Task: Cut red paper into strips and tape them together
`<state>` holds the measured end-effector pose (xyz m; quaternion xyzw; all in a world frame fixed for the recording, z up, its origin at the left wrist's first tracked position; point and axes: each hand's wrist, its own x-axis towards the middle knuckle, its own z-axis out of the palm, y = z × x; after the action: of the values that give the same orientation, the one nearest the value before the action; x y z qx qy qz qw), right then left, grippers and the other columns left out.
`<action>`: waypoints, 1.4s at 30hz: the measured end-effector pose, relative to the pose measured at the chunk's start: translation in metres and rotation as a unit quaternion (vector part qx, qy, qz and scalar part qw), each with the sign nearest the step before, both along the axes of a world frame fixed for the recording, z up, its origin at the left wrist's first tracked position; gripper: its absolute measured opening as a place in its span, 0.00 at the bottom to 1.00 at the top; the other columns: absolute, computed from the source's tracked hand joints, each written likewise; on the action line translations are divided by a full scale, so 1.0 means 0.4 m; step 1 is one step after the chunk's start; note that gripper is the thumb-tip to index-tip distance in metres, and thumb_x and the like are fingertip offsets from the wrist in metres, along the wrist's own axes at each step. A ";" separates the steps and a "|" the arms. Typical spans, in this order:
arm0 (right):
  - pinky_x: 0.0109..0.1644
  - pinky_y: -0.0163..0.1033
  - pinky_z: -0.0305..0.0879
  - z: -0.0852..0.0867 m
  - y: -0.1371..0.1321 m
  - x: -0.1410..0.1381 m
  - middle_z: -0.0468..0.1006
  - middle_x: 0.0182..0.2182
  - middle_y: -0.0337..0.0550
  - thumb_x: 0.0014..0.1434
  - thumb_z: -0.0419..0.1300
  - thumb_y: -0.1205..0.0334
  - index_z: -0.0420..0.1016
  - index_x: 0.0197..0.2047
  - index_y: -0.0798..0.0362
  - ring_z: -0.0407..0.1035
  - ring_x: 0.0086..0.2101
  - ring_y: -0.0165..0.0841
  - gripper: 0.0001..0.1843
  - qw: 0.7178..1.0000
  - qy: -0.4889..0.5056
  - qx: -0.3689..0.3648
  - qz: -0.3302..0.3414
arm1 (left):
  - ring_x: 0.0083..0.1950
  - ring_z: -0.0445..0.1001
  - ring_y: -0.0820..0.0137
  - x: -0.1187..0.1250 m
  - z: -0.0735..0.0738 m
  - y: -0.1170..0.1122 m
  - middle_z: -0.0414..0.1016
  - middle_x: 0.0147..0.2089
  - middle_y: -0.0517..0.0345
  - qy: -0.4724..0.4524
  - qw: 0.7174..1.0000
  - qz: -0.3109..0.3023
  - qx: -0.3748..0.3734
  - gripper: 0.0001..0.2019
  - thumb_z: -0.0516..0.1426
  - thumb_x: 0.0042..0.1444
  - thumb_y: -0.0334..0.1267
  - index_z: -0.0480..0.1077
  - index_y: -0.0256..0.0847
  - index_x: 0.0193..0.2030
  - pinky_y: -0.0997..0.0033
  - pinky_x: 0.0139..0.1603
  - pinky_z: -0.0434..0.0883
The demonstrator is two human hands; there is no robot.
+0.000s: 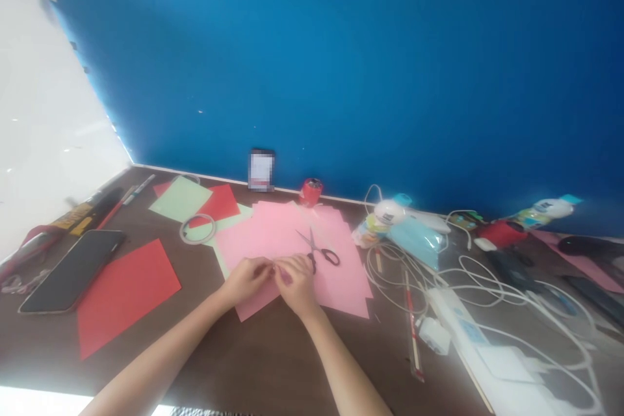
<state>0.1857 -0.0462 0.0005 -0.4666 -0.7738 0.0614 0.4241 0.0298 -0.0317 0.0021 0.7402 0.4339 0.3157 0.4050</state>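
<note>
My left hand and my right hand meet over the near edge of a stack of pink paper sheets. The fingertips of both are pinched together. A bit of pink shows under the right fingers, but what they hold is too small and hidden to make out. Scissors with black handles lie partly spread on the pink sheets, just beyond my right hand, which covers part of one handle. A whitish ring, like a tape roll, rests to the left, on red and pale green paper.
At left lie a dark phone and a red sheet. A small red container stands near the blue wall. At right are a glue bottle, a blue packet, a paintbrush, tangled white cables and a power strip.
</note>
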 end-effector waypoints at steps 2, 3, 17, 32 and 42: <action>0.44 0.45 0.59 -0.005 0.001 -0.001 0.78 0.29 0.40 0.54 0.53 0.69 0.74 0.31 0.49 0.70 0.32 0.34 0.09 1.000 0.014 -0.014 -0.005 | 0.32 0.71 0.69 0.001 0.004 -0.002 0.76 0.32 0.56 0.002 1.000 0.001 -0.001 0.12 0.48 0.54 0.35 0.72 0.37 0.33 0.72 0.34 0.65; 0.44 0.45 0.59 -0.008 0.001 -0.001 0.78 0.28 0.41 0.53 0.53 0.69 0.74 0.30 0.50 0.70 0.32 0.35 0.09 0.999 0.025 -0.023 -0.011 | 0.32 0.71 0.69 0.000 0.006 -0.003 0.76 0.31 0.56 0.003 1.000 0.002 0.000 0.12 0.48 0.54 0.35 0.72 0.37 0.33 0.72 0.34 0.65; 0.36 0.39 0.64 -0.025 0.053 0.117 0.76 0.28 0.44 0.52 0.55 0.59 0.73 0.31 0.54 0.68 0.30 0.35 0.09 0.956 0.208 -0.078 -0.192 | 0.30 0.69 0.69 -0.017 -0.005 0.015 0.75 0.30 0.58 0.026 0.999 0.025 -0.038 0.11 0.47 0.52 0.35 0.70 0.38 0.32 0.72 0.31 0.63; 0.37 0.40 0.64 -0.023 0.058 0.166 0.76 0.35 0.50 0.51 0.53 0.62 0.73 0.38 0.56 0.70 0.32 0.36 0.13 0.953 0.123 -0.081 -0.266 | 0.34 0.72 0.67 -0.034 0.005 0.020 0.76 0.34 0.56 0.060 0.998 0.027 0.010 0.13 0.46 0.53 0.33 0.71 0.38 0.38 0.70 0.35 0.66; 0.28 0.35 0.66 -0.016 0.044 0.062 0.77 0.32 0.45 0.51 0.60 0.57 0.72 0.41 0.54 0.69 0.25 0.29 0.15 0.882 0.354 -0.307 0.039 | 0.46 0.73 0.66 -0.038 0.000 0.013 0.74 0.47 0.54 0.158 0.967 -0.064 0.188 0.16 0.44 0.59 0.34 0.69 0.41 0.47 0.67 0.45 0.68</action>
<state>0.2103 -0.0286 -0.0060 -0.4901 -0.5319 0.4737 0.5025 0.0146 -0.0263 0.0021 0.8698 0.3767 0.2440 0.2047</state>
